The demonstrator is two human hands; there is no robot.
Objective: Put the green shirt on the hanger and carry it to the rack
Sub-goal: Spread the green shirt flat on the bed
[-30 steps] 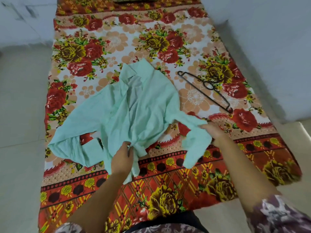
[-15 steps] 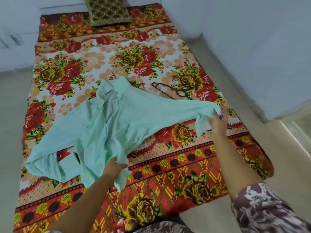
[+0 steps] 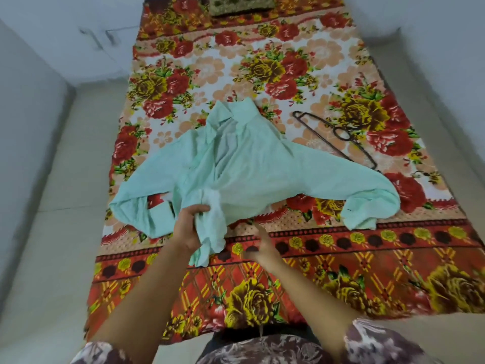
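Observation:
The pale green shirt lies spread on the flowered mattress, collar pointing away from me and both sleeves stretched out to the sides. My left hand grips the bunched lower hem of the shirt. My right hand is blurred, just below the hem, off the fabric, fingers loosely curled with nothing in them. A dark wire hanger lies flat on the mattress to the right of the collar, apart from the shirt and both hands.
A patterned cushion sits at the far end of the mattress. Pale floor runs along the left side, and a white wall rises close on the right. No rack is in view.
My right hand let go of the right sleeve, which now lies stretched out on the mattress, and came back toward the hem. My left hand kept its grip on the hem.

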